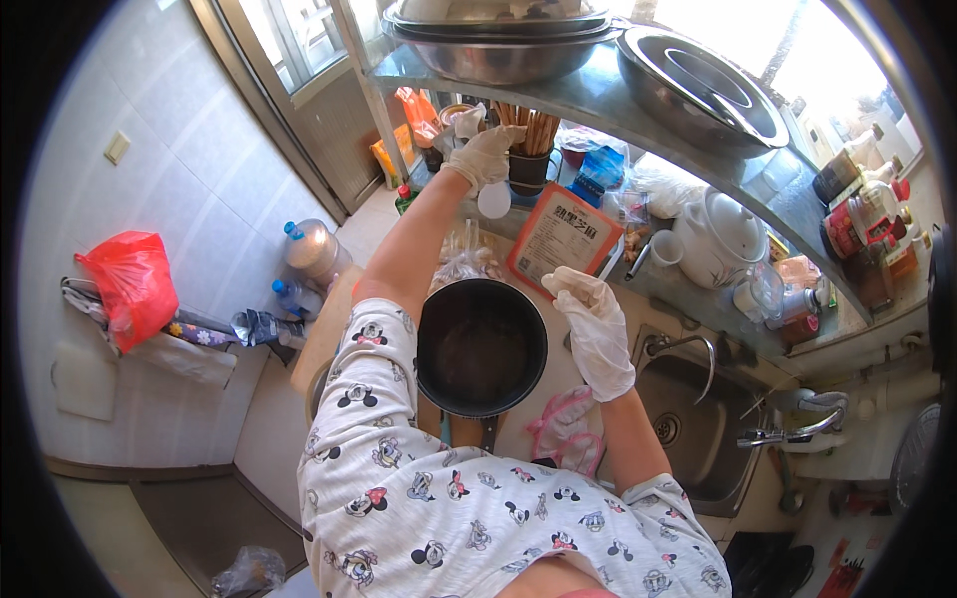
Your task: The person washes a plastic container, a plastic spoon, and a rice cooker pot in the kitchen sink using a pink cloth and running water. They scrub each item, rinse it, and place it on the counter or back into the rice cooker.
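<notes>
A thin pale glove covers my left hand [486,158], stretched out to the shelf beside a dark holder [529,170] full of wooden chopsticks [526,128]. A small white round thing [494,200] shows just below that hand; whether it is held I cannot tell. My right hand [593,321], gloved too, has its fingers curled near the lower edge of an orange-bordered package [564,235] bearing writing; nothing is seen in it. Between my arms stands a round black pot [482,347], its inside dark. A knotted clear plastic bag [469,258] lies behind the pot.
A steel sink [703,426] with a faucet lies to the right. The metal shelf [591,82] carries steel basins [703,90] above. A white lidded ceramic pot [719,235] and a white cup [665,248] stand back right. A pink-edged cloth [570,430] lies near my right forearm.
</notes>
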